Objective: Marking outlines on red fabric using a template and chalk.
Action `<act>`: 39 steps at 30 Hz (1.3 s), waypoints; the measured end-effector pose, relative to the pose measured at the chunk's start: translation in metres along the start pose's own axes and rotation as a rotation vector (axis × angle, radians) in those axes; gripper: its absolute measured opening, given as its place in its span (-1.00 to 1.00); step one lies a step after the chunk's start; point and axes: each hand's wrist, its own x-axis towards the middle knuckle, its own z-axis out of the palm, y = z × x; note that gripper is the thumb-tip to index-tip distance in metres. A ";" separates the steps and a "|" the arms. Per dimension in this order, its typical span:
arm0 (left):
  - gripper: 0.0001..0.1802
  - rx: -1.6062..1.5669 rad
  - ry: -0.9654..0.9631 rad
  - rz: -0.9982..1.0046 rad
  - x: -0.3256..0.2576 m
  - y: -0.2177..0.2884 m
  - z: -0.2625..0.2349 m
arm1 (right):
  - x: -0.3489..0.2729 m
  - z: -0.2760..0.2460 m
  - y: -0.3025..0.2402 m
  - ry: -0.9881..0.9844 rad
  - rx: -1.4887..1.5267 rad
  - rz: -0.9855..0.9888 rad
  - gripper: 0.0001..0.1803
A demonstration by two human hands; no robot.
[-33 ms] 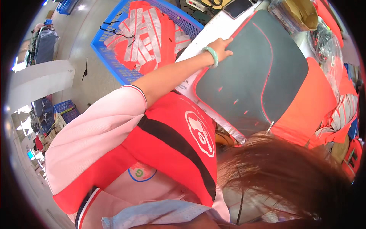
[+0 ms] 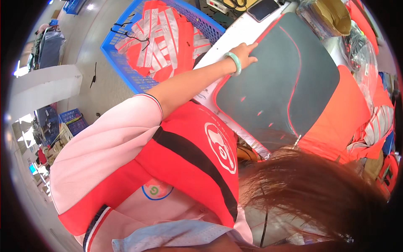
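Observation:
My left hand (image 2: pixel 244 54), with a pale green bangle (image 2: pixel 235 64) at the wrist, reaches over to the left edge of a dark grey-green board (image 2: pixel 268 84). Its visible fingers are apart and rest at that edge, and nothing shows gripped in them. The board has rounded corners, a long curved red line and a few short red marks. Orange-red fabric (image 2: pixel 340 113) spreads out from its right side. Long hair (image 2: pixel 306 189) covers the lower right, and my right hand does not show.
Left of the white table (image 2: pixel 216 52) stands a blue plastic basket (image 2: pixel 119 63) holding orange-red pieces with silver strips (image 2: pixel 168 38). A phone (image 2: pixel 262 9) lies at the table's far end. Clear plastic bags (image 2: pixel 359 46) and a brown paper-like package (image 2: pixel 336 17) sit at the far right.

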 end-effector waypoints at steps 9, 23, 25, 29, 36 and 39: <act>-0.32 -0.020 -0.041 -0.020 -0.008 0.006 -0.005 | -0.004 0.006 0.015 -0.002 -0.050 -0.031 -0.68; -0.32 -0.029 0.001 0.027 -0.004 0.002 -0.005 | 0.001 -0.001 -0.001 -0.025 -0.072 0.063 -0.67; -0.33 0.031 0.087 0.098 -0.012 -0.001 -0.001 | -0.003 0.003 0.004 0.063 -0.007 0.014 -0.66; -0.33 -0.135 0.182 0.147 -0.020 -0.012 0.026 | -0.007 0.002 0.006 0.082 0.060 -0.017 -0.65; -0.30 -0.224 0.146 0.105 -0.023 -0.001 0.048 | -0.004 -0.014 -0.001 0.085 0.056 0.054 -0.66; -0.16 -0.207 0.176 0.136 -0.019 0.006 0.046 | 0.004 -0.005 0.004 0.099 -0.021 -0.083 -0.67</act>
